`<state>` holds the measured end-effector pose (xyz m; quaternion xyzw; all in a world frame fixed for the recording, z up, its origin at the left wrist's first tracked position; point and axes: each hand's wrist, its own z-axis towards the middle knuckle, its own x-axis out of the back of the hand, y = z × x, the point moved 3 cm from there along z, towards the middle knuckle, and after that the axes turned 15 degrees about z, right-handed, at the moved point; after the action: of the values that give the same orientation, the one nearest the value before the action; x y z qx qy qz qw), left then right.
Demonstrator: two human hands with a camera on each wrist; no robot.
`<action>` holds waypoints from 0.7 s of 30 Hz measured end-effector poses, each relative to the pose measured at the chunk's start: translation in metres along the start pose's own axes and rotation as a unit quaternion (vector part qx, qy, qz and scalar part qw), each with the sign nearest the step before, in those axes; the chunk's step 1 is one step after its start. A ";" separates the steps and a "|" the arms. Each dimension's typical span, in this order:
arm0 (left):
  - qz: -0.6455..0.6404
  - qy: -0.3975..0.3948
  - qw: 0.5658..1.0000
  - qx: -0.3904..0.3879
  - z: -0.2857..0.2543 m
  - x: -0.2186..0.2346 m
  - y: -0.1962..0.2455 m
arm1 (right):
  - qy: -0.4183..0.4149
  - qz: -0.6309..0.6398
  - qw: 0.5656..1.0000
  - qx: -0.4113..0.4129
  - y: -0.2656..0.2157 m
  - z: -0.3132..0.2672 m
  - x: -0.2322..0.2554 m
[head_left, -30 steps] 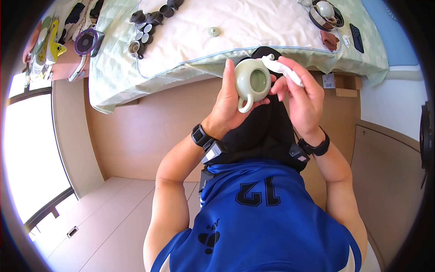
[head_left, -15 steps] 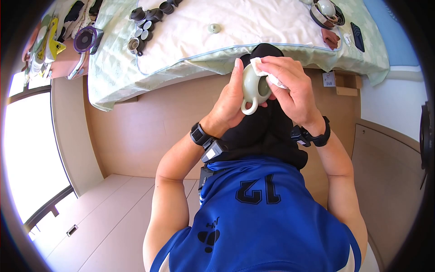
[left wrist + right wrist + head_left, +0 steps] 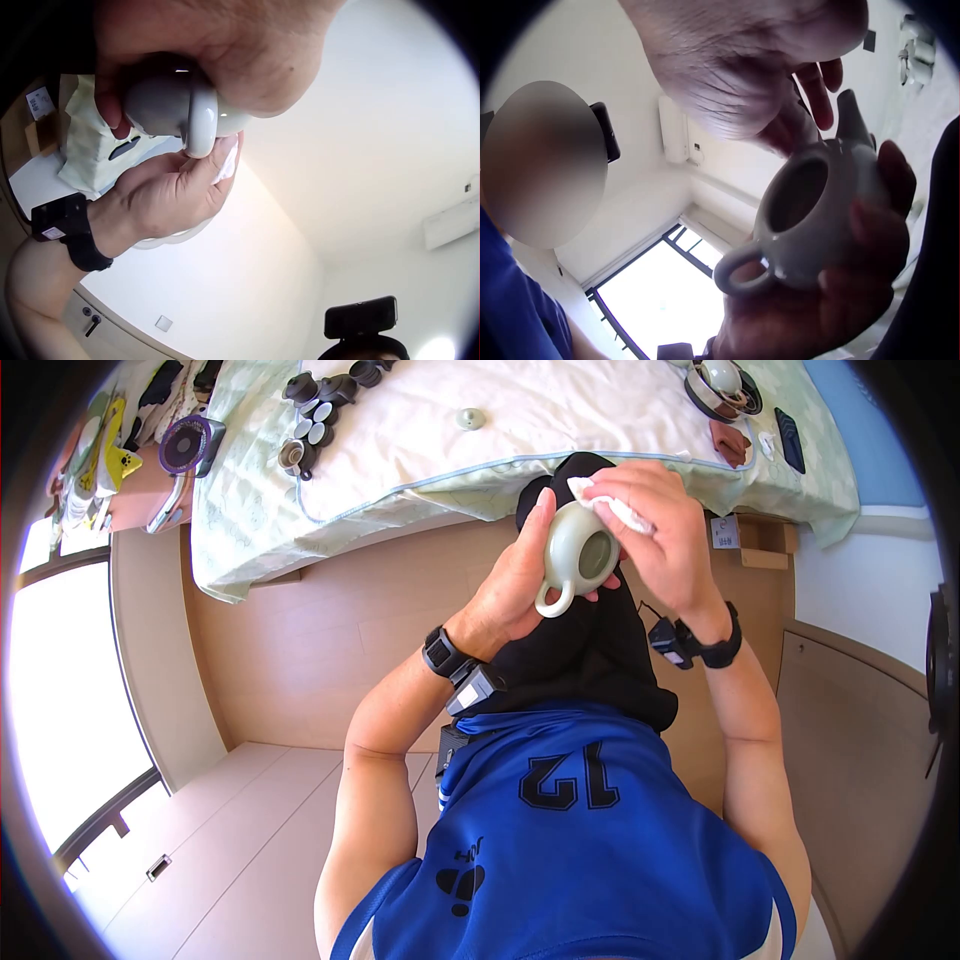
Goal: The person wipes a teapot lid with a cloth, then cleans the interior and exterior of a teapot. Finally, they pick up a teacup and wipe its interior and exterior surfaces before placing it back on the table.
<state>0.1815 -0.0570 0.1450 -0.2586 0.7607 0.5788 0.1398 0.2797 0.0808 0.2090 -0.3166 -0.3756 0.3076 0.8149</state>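
Note:
A pale green teapot point(image 3: 566, 545) without its lid sits tilted in my left hand point(image 3: 510, 585), its round opening turned to the right. In the right wrist view, the fingers of that hand wrap the belly from below, the ring handle point(image 3: 739, 274) is free and the spout point(image 3: 849, 116) points up. My right hand point(image 3: 668, 525) pinches a crumpled white cloth point(image 3: 622, 512) close to the spout side of the pot. Part of this cloth point(image 3: 226, 166) shows between the right fingers in the left wrist view. The matching lid point(image 3: 470, 419) lies on the table ahead.
Dark teaware, including small cups point(image 3: 318, 435), stands at the table's left. A bowl with a white pot point(image 3: 720, 378), a brown cloth point(image 3: 730, 444) and a phone point(image 3: 788, 440) lie on the right. The green-edged tablecloth point(image 3: 225, 550) hangs over the front edge.
My right hand brought the white cloth onto the pot's spout side, then shifted slightly right. My left hand has moved the teapot a little right and tilted it. The lid remains on the table.

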 end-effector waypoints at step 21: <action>-0.280 -0.001 0.960 0.008 0.003 -0.003 0.005 | 0.107 0.024 0.994 0.019 -0.013 -0.024 0.004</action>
<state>0.1810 -0.0524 0.1499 -0.4599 0.6621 0.5106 0.2990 0.3044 0.0689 0.2079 -0.3409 -0.2724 0.2988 0.8487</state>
